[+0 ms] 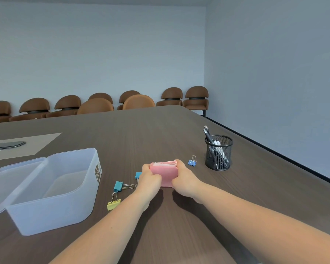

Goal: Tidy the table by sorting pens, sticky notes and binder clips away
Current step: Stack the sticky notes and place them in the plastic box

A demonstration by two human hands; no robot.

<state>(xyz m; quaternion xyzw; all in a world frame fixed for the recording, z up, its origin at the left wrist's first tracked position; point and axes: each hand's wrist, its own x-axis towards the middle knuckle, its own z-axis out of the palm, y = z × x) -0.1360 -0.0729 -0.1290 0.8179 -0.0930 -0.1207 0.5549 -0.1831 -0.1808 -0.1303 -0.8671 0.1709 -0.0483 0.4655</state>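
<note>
Head view gives me a dark wood-grain worktop (179, 134) with both forearms reaching in from the bottom edge. My left hand (151, 180) and right hand (185, 180) are each closed on one side of a pink stack of sticky notes (165, 173) — fingers curled over the side edges, thumbs on the near face — with the stack near the middle of the worktop. Its upper sheets look loose and slightly fanned; I cannot tell whether its lower edge touches the surface.

Just left of the left hand lies a teal binder clip (120, 186), wire handles pointing right. A second teal clip (138, 175) sits beside it, partly hidden behind the left hand. Nearer to me, a yellow binder clip (113, 204) lies with its handles pointing away. A small blue binder clip (192, 162) sits on its own to the right of the notes, between them and a black mesh pen cup (219, 155).

That cup stands upright toward the right edge and holds several pens (208, 135), leaning left.

On the left stands a translucent plastic bin (51, 212) — I see nothing in it — with its lid (0, 180) leaning against the far-left side. Brown chairs (171, 96) line the wall beyond.
</note>
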